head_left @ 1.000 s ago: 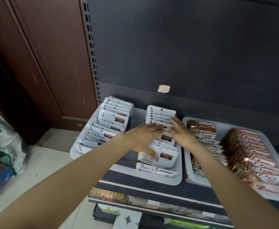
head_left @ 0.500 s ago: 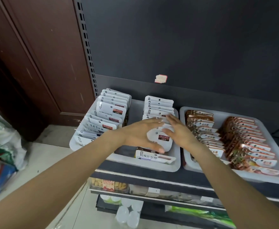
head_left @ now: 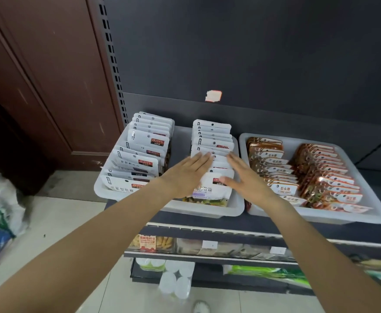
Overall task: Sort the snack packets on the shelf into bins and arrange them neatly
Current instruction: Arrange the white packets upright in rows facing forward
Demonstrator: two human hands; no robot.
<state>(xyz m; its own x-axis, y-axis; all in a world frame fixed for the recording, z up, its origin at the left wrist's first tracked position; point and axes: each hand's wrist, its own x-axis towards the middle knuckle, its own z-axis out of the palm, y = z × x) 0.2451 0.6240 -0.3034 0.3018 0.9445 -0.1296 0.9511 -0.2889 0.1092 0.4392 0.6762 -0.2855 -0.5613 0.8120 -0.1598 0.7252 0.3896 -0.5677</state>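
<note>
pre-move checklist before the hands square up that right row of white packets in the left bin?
1. Left hand flat at the row's left side, fingers straight, no grip: ok.
2. Right hand flat at the row's right side: ok.
3. Right row of white snack packets standing on edge between the hands: ok.
4. Front packet of that row leaning forward rather than upright: not ok.
5. Left row of white packets even: not ok, tilts vary.
6. White plastic bin seated fully on the dark shelf: cannot tell.
</note>
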